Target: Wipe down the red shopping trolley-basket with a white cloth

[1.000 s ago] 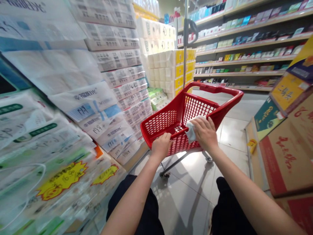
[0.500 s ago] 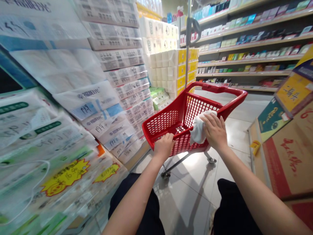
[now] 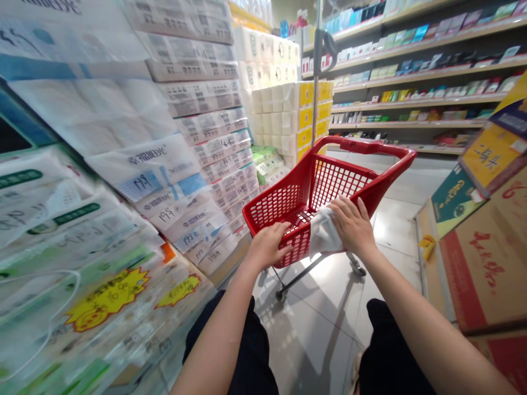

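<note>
A red plastic shopping cart (image 3: 288, 203) with a mesh basket stands on the tiled floor in front of me. My left hand (image 3: 267, 244) is curled over the near rim of the basket at its left corner. My right hand (image 3: 349, 225) presses a white cloth (image 3: 323, 236) against the near right side of the basket, fingers bent over the cloth. The cart's red handle (image 3: 370, 149) is on the far side, with a metal pole rising behind it.
Stacked packs of tissue and toilet paper (image 3: 173, 164) wall the left side. Cardboard boxes (image 3: 481, 247) stand at the right. Shelves of goods (image 3: 411, 77) run along the back. My dark-trousered knees (image 3: 247, 340) show at the bottom over the grey tiles.
My right hand has slid the cloth down and leftward along the basket's near rim. My left hand has shifted slightly down the corner; the cart has barely moved.
</note>
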### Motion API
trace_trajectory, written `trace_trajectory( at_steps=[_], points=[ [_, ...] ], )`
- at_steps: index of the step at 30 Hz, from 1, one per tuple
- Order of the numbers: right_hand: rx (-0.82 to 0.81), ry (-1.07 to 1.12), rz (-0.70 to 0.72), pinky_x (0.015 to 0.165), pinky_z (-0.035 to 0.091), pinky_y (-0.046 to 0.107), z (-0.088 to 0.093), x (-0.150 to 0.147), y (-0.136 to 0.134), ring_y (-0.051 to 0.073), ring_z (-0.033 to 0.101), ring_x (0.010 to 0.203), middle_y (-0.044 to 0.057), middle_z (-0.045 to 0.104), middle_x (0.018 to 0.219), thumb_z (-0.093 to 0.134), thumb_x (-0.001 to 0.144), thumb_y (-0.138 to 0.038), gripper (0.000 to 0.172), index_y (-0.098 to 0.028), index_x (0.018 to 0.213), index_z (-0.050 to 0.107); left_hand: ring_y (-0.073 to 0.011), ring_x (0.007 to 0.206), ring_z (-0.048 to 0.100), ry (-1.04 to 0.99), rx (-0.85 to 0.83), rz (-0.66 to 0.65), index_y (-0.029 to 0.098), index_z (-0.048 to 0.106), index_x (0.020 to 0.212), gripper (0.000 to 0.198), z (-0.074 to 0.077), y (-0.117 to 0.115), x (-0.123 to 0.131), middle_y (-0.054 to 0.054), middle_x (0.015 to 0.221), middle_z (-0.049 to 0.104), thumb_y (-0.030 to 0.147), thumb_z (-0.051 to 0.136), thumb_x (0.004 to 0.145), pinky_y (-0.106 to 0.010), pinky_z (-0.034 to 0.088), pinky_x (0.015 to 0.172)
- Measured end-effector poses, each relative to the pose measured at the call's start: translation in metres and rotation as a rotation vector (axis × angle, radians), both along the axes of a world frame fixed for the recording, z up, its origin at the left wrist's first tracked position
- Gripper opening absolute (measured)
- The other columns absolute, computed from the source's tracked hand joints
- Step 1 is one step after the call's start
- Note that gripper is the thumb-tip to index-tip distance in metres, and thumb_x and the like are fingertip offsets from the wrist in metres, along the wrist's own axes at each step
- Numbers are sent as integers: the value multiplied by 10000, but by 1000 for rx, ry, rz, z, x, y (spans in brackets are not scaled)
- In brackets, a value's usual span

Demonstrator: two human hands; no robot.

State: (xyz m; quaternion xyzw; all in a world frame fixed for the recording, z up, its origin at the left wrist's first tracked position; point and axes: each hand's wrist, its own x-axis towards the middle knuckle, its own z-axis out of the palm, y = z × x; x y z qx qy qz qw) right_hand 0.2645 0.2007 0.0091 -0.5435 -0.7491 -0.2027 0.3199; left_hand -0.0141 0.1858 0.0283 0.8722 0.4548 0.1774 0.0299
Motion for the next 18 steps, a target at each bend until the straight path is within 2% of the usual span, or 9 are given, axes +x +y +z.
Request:
trace_trajectory(
  at_steps=[2, 4, 7, 10, 14, 16, 18],
  points=[
    [-7, 41, -40, 1178, 121, 518, 0, 9, 4, 219, 329, 1373, 12, 511, 1386, 329, 970, -279, 368, -268, 1291, 509, -230, 1144, 530, 46, 19, -87, 258, 596, 1121, 453, -1, 7, -17, -41, 1196, 590, 534, 678, 771, -447, 241, 1126],
    [-25, 76, -65, 1179, 124, 510, -1, 10, 5, 220, 318, 1375, 7, 510, 1380, 321, 975, -311, 359, -268, 1271, 519, -224, 1075, 552, 92, 18, -135, 241, 645, 954, 429, -5, 14, -27, -26, 1058, 630, 603, 686, 728, -477, 159, 1150],
    [-49, 82, -65, 1178, 131, 507, -2, -5, 2, 247, 312, 1363, 37, 537, 1321, 359, 965, -407, 357, -244, 1216, 552, -200, 912, 589, 157, 16, -142, 227, 632, 839, 400, -12, 18, -26, -15, 875, 655, 617, 652, 755, -439, 273, 1072],
    [-72, 40, -9, 1180, 142, 492, -5, -34, -9, 259, 368, 1295, 72, 579, 1206, 395, 952, -436, 354, -212, 1160, 572, -201, 834, 598, 200, 40, -100, 222, 611, 817, 395, -15, 15, -15, -26, 832, 672, 613, 640, 767, -365, 387, 890],
    [-97, -32, 118, 1179, 161, 471, -10, -72, -28, 245, 422, 1215, 75, 595, 1133, 399, 960, -394, 316, -208, 1149, 570, -229, 845, 618, 229, 87, -54, 230, 603, 926, 376, -14, 8, 2, -37, 862, 690, 537, 701, 733, -341, 399, 787],
    [-97, -70, 175, 1181, 161, 459, -10, -77, -33, 238, 427, 1211, 69, 600, 1135, 407, 960, -387, 305, -212, 1147, 572, -238, 856, 624, 221, 110, -30, 228, 591, 993, 403, -14, 6, 9, -40, 865, 689, 479, 734, 711, -343, 403, 787],
    [-97, -118, 225, 1185, 148, 458, -9, -69, -32, 227, 440, 1203, 54, 611, 1137, 412, 962, -384, 293, -225, 1147, 575, -239, 866, 625, 188, 114, -28, 227, 581, 1039, 432, -13, 5, 12, -41, 873, 684, 455, 742, 709, -344, 412, 792]
  ],
)
